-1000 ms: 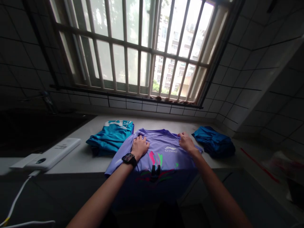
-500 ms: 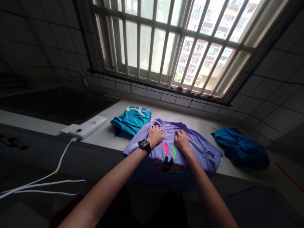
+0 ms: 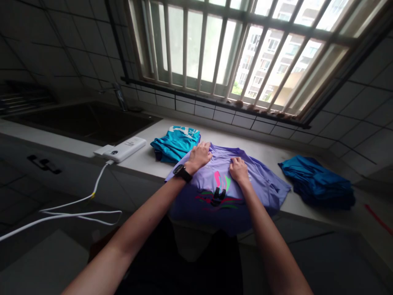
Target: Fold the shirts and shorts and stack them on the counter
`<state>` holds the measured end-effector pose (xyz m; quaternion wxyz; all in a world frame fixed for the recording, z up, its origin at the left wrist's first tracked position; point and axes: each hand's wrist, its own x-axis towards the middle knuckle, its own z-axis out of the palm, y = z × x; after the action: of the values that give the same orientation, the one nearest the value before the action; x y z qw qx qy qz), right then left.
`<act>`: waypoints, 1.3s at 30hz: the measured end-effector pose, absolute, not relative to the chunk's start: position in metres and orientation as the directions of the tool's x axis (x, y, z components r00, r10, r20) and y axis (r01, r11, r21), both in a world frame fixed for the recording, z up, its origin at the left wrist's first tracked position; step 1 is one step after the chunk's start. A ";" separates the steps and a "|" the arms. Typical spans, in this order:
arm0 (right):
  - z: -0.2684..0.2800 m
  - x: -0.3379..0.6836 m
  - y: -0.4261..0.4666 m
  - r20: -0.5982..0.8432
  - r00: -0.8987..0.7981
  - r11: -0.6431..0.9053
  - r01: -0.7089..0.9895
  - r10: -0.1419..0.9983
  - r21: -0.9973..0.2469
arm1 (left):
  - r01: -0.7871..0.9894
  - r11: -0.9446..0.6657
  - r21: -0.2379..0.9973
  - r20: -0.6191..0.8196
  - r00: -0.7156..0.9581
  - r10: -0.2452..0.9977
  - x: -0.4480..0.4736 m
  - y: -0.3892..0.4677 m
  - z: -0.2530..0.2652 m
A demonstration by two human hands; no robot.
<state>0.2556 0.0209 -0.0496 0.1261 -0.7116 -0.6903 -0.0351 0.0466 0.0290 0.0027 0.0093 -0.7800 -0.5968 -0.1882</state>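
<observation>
A purple T-shirt (image 3: 225, 164) with pink, green and black print lies spread on the counter, its lower part hanging over the front edge. My left hand (image 3: 200, 155), a black watch on its wrist, is at the shirt's far left shoulder beside the collar, fingers curled on the fabric. On the right of the chest, just below the collar, my right hand (image 3: 238, 169) has its fingers bent and closed on the cloth. The fingertips of both hands are partly hidden. Close behind my left hand rests a folded teal garment pile (image 3: 176, 144) with white print.
A pile of folded blue clothes (image 3: 317, 180) sits on the counter (image 3: 260, 149) at the right. To the left, a white power bank (image 3: 127, 149) with a white cable (image 3: 100, 180) lies near the dark sink (image 3: 76, 121). A barred window (image 3: 211, 53) is behind.
My left hand has shifted up towards the shirt's far shoulder. My right hand has moved slightly towards the collar and its fingers look more curled. The camera view has tilted down a little.
</observation>
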 end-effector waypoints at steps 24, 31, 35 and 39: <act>-0.050 0.256 0.022 0.226 0.042 -0.012 0.991 0.973 -0.132 | 0.943 0.127 0.307 0.198 -0.194 0.961 -0.053 0.011 0.022; -0.051 0.256 0.022 0.227 0.045 -0.016 0.992 0.973 -0.129 | 0.956 0.068 0.285 0.190 -0.126 0.974 -0.041 0.009 0.011; -0.051 0.256 0.023 0.220 0.045 -0.014 0.990 0.974 -0.138 | 0.938 0.082 0.336 0.316 -0.194 0.929 -0.050 0.025 0.021; -0.050 0.256 0.022 0.225 0.049 -0.017 0.990 0.973 -0.143 | 0.934 0.092 0.346 0.379 -0.229 0.897 -0.058 0.048 0.031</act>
<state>0.2557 0.0225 -0.0499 0.1306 -0.7124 -0.6887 -0.0316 -0.0583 0.0478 0.0313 0.0353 -0.6200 -0.7381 -0.2637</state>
